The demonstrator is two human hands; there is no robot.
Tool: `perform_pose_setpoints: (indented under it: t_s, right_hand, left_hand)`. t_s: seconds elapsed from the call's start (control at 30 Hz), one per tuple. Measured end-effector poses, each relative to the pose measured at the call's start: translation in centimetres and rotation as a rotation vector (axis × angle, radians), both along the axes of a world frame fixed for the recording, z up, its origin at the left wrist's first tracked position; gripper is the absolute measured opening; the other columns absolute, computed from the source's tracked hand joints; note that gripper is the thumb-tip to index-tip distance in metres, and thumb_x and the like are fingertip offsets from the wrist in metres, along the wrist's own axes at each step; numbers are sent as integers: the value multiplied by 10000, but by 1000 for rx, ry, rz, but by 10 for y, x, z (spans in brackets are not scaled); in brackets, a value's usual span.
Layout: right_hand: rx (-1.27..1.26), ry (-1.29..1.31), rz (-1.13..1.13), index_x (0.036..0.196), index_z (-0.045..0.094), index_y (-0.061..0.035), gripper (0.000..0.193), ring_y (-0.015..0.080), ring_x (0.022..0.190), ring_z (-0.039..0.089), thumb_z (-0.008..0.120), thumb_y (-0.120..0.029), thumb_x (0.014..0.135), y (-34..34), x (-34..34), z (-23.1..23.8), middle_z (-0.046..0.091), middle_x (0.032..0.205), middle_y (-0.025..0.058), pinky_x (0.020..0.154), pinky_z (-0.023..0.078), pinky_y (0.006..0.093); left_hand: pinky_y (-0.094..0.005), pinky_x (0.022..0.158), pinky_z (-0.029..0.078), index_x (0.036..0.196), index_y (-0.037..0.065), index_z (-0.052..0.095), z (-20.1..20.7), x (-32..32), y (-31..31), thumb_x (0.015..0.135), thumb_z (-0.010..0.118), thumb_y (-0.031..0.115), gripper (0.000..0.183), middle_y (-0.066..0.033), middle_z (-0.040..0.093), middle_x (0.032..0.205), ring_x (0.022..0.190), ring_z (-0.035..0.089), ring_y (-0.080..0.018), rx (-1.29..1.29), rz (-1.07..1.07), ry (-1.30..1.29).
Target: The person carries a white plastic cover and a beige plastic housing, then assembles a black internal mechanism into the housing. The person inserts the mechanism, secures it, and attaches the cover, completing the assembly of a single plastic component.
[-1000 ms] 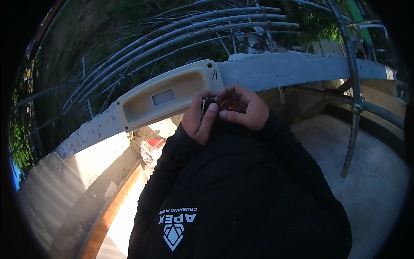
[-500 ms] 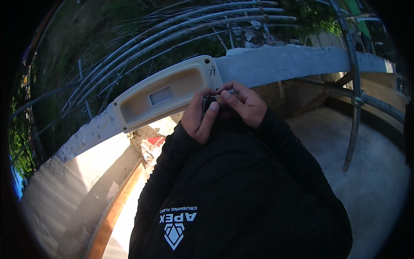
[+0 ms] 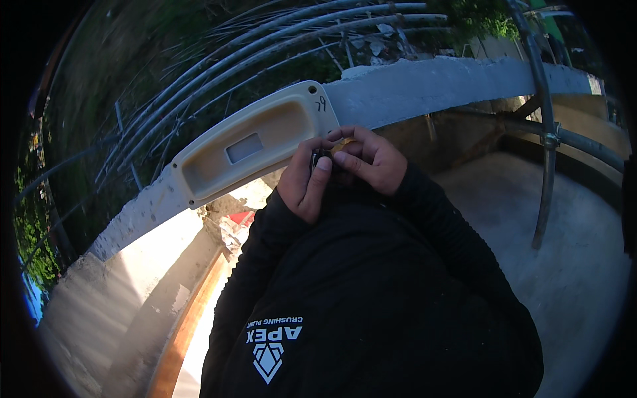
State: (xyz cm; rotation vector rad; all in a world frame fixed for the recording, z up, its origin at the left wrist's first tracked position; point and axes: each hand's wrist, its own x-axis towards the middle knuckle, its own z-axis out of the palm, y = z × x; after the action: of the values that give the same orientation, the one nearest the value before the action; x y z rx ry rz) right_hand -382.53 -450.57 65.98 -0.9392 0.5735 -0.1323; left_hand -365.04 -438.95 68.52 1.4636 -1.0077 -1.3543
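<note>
Both hands meet close in front of my black top. My left hand (image 3: 304, 182) is closed round a small dark object (image 3: 321, 157), its thumb lying along the near side; the object's kind cannot be made out. Thumb and fingers of my right hand (image 3: 375, 162) pinch at a small yellowish piece (image 3: 342, 144) beside the dark object. Just beyond my hands, a long cream tray-like casing (image 3: 252, 142) with a recess and a rectangular opening rests on the wall top. Its right near corner comes close to my fingers.
A pale concrete wall top (image 3: 431, 89) runs across the scene under the casing. Metal pipes (image 3: 285, 43) lie beyond it. An upright scaffold pipe (image 3: 549, 132) with a clamp stands at the right. A red and white crumpled wrapper (image 3: 235, 229) lies below left, near an orange-brown board (image 3: 192, 318).
The yellowish piece at my right fingertips shows more now, and the right hand has shifted slightly. The casing stays on the wall; the view has tilted a little.
</note>
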Motion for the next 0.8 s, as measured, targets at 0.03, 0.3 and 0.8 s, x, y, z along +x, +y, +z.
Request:
perform_pose_setpoints:
  t_s: [0.03,0.3,0.8]
  right_hand:
    - [-23,-17,-57,1420,447,-50,462,143,1011,621,593,-288,1052,4,-1,0,626,1139,94,844,530,294]
    - [192,153,-81,1462,393,-31,543,181,1097,624,614,-296,1042,24,-11,-17,628,1196,115,926,553,342]
    - [162,145,-301,1261,597,-28,352,116,980,642,521,-326,1089,72,-50,-40,666,1038,53,848,556,302]
  left_hand:
    - [-310,913,462,1344,20,465,-1,0,0,1102,388,251,344,-129,612,1053,1001,602,-180,-25,-11,-44]
    - [-319,919,476,1342,7,481,-16,1,12,1104,380,250,355,-145,629,1067,1015,628,-199,17,-113,-132]
    - [-364,867,510,1282,-10,521,-42,-34,17,1080,457,220,313,-184,642,1019,956,664,-281,-38,-260,-163]
